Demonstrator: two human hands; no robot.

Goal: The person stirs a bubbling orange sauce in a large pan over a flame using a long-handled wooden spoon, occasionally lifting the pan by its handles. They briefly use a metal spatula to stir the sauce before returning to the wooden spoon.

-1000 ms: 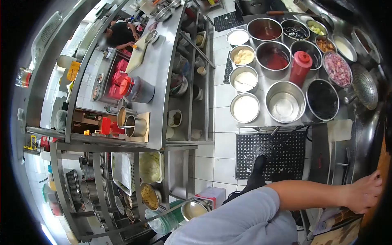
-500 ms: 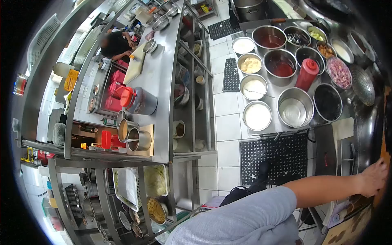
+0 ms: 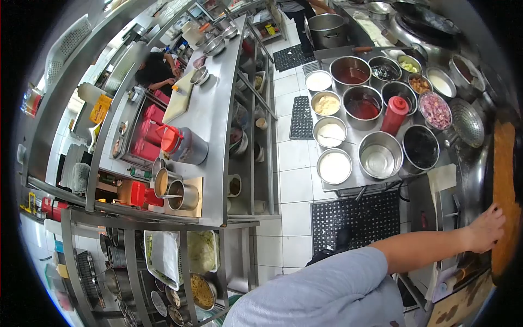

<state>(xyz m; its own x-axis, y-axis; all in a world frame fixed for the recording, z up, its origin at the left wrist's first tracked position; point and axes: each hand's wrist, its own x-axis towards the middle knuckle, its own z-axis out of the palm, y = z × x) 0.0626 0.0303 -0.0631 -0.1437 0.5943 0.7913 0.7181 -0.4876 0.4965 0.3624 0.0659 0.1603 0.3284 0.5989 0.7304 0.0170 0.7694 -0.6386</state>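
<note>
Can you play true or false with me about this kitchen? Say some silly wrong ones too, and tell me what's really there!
1. The left hand is in a thick glove. False: it is bare.
2. The fingers are at the edge of the brown board. True.
3. The red bottle is lying on its side. False: it stands upright.
4. The skimmer has lots of little holes. True.
5. The holey black mat hangs on a wall. False: it lies on the floor.
6. The sleeve is grey. True.
</note>
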